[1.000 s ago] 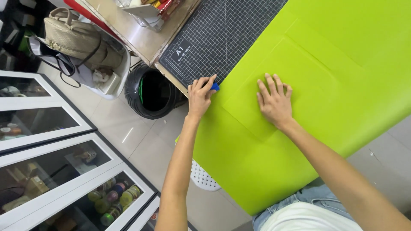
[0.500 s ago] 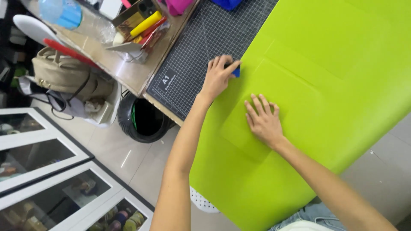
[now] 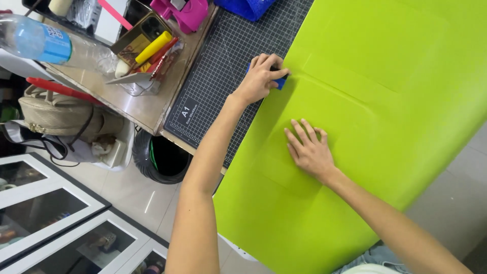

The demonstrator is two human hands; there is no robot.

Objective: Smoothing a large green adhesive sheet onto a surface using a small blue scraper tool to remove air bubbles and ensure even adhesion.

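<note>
Left hand [image 3: 261,78] closed around small blue tool [image 3: 280,81], pressing at left edge of lime-green sheet [image 3: 385,101] over cutting mat [image 3: 223,76]. Right hand [image 3: 309,149] open, flat on sheet, nearer.

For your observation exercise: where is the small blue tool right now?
In the head view, the blue tool sits under the left hand, at the left edge of the green sheet where it meets the cutting mat.

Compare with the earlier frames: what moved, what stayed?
Left hand slid the blue tool farther along the green sheet's edge, away from the body, grip unchanged. Right hand stayed flat on the sheet. Sheet and cutting mat look unmoved.
</note>
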